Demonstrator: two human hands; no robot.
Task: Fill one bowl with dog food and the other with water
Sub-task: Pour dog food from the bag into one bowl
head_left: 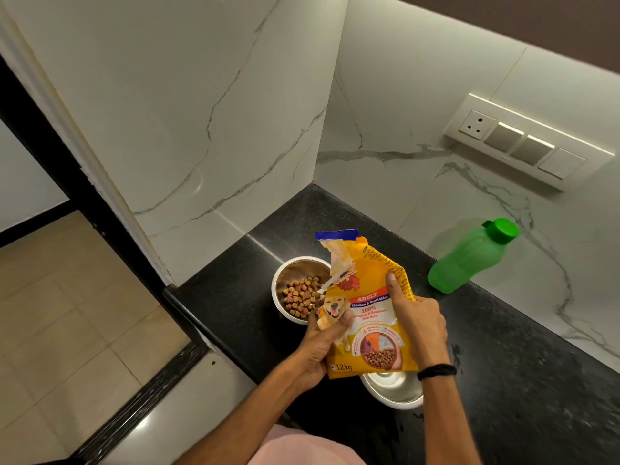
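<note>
A yellow dog food bag (pixel 367 307) with a torn-open top is held upright above the black counter (pixel 503 347). My left hand (pixel 318 344) grips its lower left edge. My right hand (pixel 417 318) clasps its right side, thumb pressed on the front. Behind the bag, a steel bowl (pixel 285 273) holds a heap of brown kibble (pixel 300 297). A second steel bowl (pixel 392 391) sits nearer me, partly hidden under the bag; its visible part looks empty. A green water bottle (pixel 469 260) with its cap on stands at the back right against the wall.
The counter sits in a corner of white marble walls. A switch panel (pixel 523 142) with a socket is on the right wall. The counter's left edge drops to a tiled floor (pixel 67 313) with a black door frame.
</note>
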